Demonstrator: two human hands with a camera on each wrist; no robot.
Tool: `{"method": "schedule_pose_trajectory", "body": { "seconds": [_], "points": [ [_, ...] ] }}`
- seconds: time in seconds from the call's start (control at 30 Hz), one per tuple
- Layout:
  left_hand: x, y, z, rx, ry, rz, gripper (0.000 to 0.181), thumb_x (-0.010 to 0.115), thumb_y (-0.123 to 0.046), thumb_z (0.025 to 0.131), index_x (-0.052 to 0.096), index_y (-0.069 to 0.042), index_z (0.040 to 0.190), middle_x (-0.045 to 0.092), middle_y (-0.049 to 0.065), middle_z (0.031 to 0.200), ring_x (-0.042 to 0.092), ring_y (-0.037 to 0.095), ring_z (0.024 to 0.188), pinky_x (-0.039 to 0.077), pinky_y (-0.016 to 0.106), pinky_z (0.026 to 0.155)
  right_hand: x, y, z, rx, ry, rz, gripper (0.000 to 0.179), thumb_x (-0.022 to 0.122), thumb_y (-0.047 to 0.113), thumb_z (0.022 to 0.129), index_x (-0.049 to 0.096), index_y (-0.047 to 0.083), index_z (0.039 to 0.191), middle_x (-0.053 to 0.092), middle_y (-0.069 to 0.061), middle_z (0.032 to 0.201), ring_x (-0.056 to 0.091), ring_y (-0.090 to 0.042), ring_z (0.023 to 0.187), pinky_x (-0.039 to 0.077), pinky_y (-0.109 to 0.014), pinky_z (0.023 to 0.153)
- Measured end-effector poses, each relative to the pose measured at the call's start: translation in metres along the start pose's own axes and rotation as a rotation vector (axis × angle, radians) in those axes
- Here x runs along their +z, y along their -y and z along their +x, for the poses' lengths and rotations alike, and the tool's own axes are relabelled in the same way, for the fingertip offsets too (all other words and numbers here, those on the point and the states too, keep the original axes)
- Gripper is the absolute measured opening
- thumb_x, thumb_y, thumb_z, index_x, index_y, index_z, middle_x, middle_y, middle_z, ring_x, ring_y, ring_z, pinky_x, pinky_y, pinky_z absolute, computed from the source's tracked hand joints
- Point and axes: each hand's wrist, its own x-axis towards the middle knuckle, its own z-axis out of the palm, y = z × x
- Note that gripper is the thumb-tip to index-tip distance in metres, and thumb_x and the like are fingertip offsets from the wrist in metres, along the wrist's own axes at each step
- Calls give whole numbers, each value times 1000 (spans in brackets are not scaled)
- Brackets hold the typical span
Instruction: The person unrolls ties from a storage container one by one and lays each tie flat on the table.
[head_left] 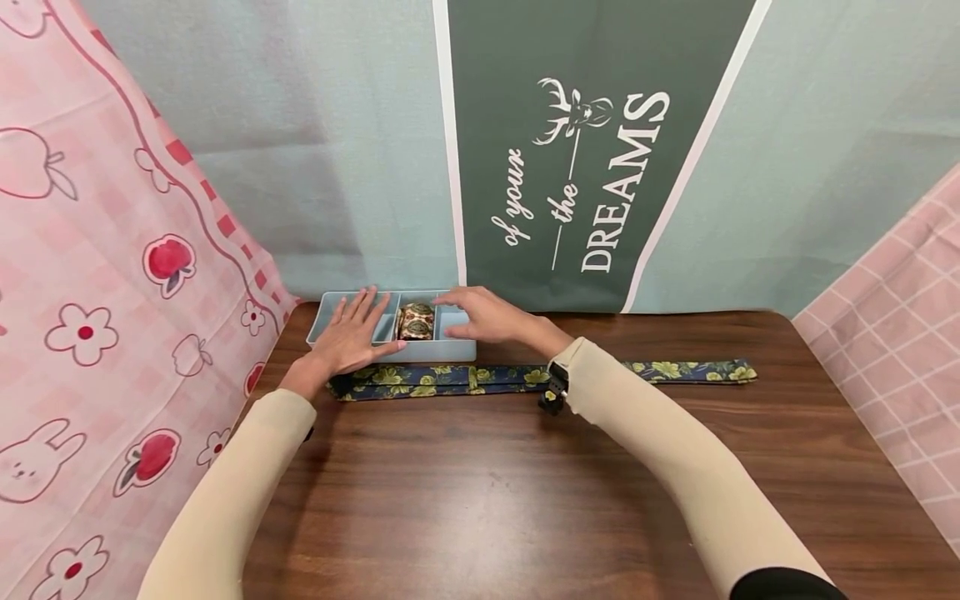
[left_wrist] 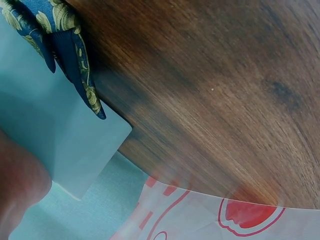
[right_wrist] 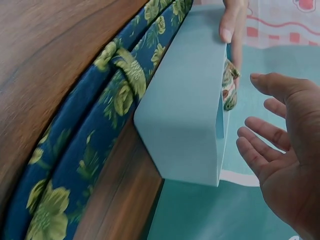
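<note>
A light blue divided box [head_left: 450,352] stands at the back left of the table. In its middle compartment sits a rolled patterned tie [head_left: 416,322], cream with red and green motifs. My left hand [head_left: 351,335] lies spread over the box's left part, its thumb along the front rim. Over the right compartment, my right hand [head_left: 487,317] reaches in with loosely bent fingers, nothing between them; in the right wrist view this hand [right_wrist: 285,140] is apart from the roll. A navy tie [head_left: 450,381] with yellow flowers lies folded lengthwise along the front of the box.
The brown wooden table [head_left: 480,492] ends at a hanging grey-green cloth [head_left: 360,167] right behind the box. Pink printed cloth [head_left: 112,292] hangs at the left edge, and pink checked cloth [head_left: 900,333] at the right. The navy tie stretches right, passing beneath my right forearm.
</note>
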Motion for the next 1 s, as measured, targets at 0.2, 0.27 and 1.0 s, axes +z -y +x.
{"method": "schedule_pose_trajectory", "body": {
  "seconds": [0.2,0.27,1.0],
  "points": [
    [0,3,-1,0,0,-9,108,38,-83,98,1,-13,172,-7,19,177,-6,39,164,-9,60,129,6,10,16,-10,19,-22,58,78,18,98,59,1,150,62,-17,148,61,-32,134,50,-46,110],
    [0,3,-1,-1,3,-8,107,39,-82,99,1,-13,172,-8,18,177,-7,39,164,-9,59,129,8,13,20,1,29,-38,58,77,21,99,58,3,151,61,-16,149,59,-31,136,49,-45,112],
    [-3,0,-1,-6,2,-13,102,46,-72,102,1,-13,172,-7,19,178,-6,38,164,-7,61,129,27,20,54,52,96,-107,57,73,20,102,55,4,154,56,-17,154,57,-32,138,49,-46,112]
  ]
}}
